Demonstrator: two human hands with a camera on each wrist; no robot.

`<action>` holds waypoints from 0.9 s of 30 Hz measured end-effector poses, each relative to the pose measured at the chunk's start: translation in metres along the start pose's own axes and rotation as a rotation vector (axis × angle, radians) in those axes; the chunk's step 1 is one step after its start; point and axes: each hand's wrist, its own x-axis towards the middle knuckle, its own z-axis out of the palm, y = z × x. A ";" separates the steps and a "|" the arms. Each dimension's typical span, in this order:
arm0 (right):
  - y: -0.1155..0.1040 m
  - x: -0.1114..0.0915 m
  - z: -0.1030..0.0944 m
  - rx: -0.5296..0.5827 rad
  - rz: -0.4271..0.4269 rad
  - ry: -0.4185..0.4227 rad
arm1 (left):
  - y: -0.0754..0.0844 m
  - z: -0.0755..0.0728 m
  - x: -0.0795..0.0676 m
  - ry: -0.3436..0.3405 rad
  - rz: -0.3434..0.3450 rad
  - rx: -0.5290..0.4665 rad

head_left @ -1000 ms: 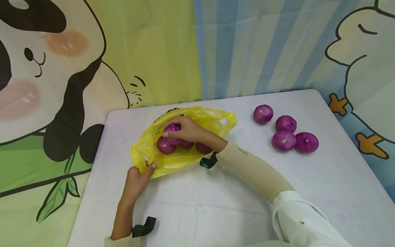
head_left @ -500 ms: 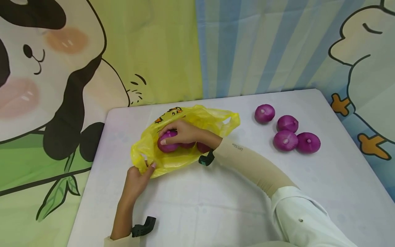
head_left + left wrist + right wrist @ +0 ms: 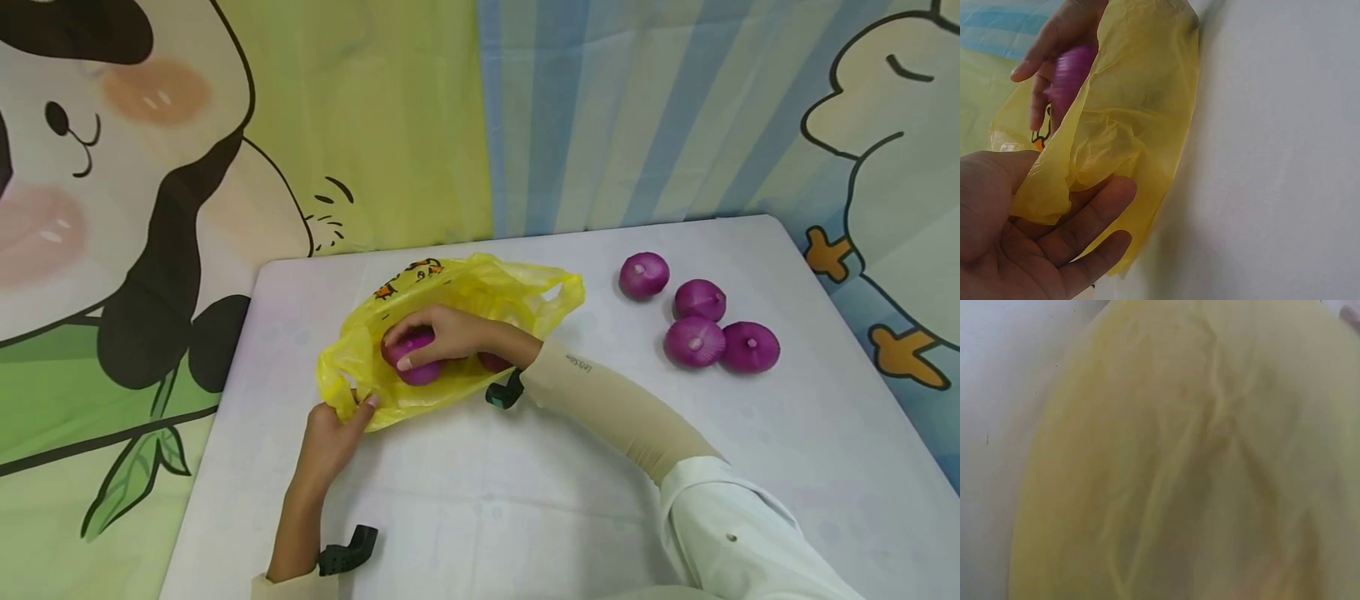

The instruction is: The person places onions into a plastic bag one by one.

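Observation:
A yellow plastic bag (image 3: 408,407) lies with its mouth spread on the white table. My left hand (image 3: 330,442) pinches the bag's near-left edge between thumb and index finger; in the left wrist view its other fingers lie loosely below the plastic (image 3: 1141,106). Inside the mouth, my right hand (image 3: 442,333) grips a purple-red onion (image 3: 420,372), its thumb on the near side and its fingers over the top. Another onion (image 3: 493,362) shows in the bag under the right wrist. Yellow plastic (image 3: 1172,462) fills most of the right wrist view and hides the hand there.
Several loose onions sit at the table's right: one at the back (image 3: 643,276), one before it (image 3: 700,300), and a pair in front, the left onion (image 3: 693,342) touching the right one (image 3: 751,347). A cartoon-printed curtain (image 3: 405,125) stands behind the white table (image 3: 480,517).
My right hand has lowered the onion from above the others down among them, toward the bag's near side. My left hand keeps its pinch on the bag edge, almost unmoved.

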 end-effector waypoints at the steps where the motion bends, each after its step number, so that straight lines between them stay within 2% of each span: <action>1: 0.000 -0.001 0.000 0.004 0.001 -0.001 | 0.000 0.000 0.000 -0.001 0.001 0.001; 13: -0.002 -0.009 -0.007 0.063 -0.004 0.002 | -0.003 0.003 0.003 -0.001 0.011 -0.002; 17: -0.005 -0.012 -0.009 0.064 -0.006 0.001 | -0.002 0.004 0.004 -0.006 -0.006 -0.003; 27: -0.011 -0.019 -0.014 0.119 -0.028 -0.062 | -0.001 0.005 0.003 -0.017 -0.015 -0.003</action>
